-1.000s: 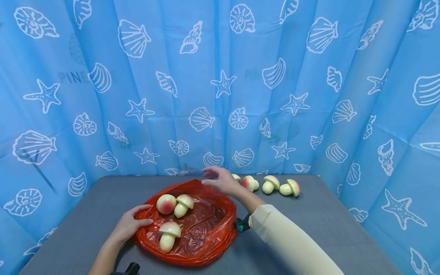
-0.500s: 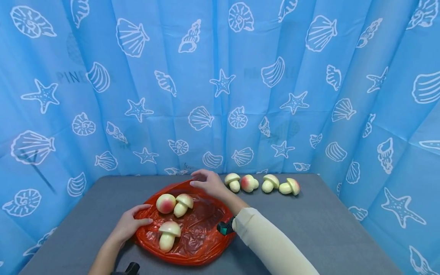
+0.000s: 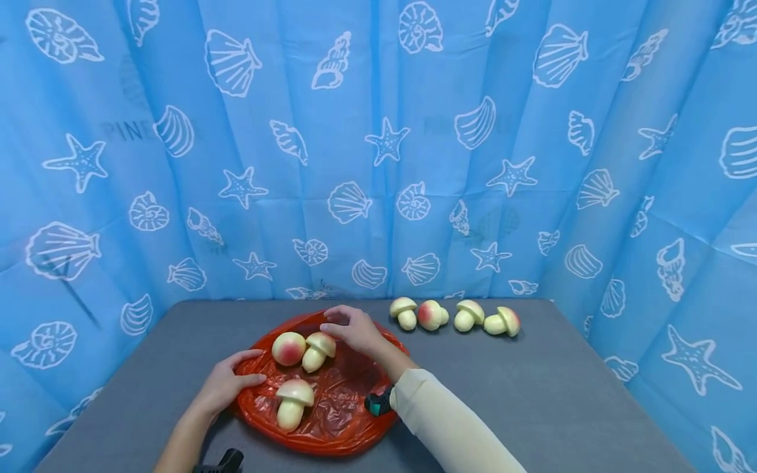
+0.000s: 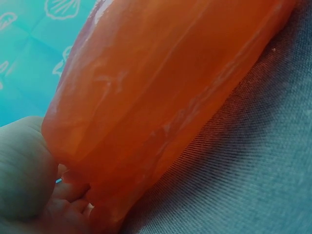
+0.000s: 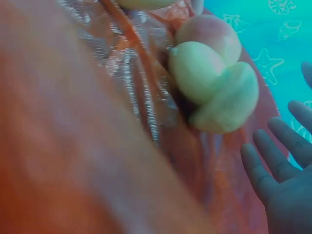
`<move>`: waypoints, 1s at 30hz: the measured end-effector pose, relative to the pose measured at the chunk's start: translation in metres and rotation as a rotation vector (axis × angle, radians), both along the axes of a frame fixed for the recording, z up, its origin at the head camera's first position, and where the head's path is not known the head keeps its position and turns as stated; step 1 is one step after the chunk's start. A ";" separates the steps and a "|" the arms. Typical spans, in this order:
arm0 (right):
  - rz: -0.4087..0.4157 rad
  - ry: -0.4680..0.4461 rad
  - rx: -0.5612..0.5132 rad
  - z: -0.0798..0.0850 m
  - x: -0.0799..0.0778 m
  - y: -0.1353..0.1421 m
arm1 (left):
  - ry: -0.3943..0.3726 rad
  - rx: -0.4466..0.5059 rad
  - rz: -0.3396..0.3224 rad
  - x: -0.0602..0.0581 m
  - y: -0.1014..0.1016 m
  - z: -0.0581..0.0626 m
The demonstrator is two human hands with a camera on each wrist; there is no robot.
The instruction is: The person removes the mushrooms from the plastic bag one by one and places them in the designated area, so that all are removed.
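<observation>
Head: the left hand [image 3: 221,389] grips a round-mouthed red plastic bag [image 3: 338,410] on grey cloth [image 3: 532,394]; three cream-and-pink mushrooms [image 3: 294,403] lie inside. Left wrist: fingers touch its side. Right wrist: the right hand [image 5: 290,197] spreads its fingers near mushrooms.

A blue curtain [image 3: 437,167] printed with white shells hangs behind; below, a grey tabletop [image 3: 573,394].

On the left wrist, crinkled red plastic bag [image 4: 146,97] hides from me most fingers of the bare left hand [image 4: 27,168]; the right wrist view blurs its near folds and crops a smooth pale-yellow mushroom [image 5: 146,4].
</observation>
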State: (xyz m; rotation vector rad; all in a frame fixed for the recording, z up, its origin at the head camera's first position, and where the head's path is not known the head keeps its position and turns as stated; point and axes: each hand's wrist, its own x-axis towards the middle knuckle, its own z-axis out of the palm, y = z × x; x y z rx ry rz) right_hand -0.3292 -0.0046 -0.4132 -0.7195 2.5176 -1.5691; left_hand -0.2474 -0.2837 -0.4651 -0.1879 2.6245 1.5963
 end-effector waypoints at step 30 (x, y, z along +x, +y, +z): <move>0.122 0.035 0.221 -0.022 0.004 -0.016 | -0.008 0.011 0.015 0.001 0.003 0.002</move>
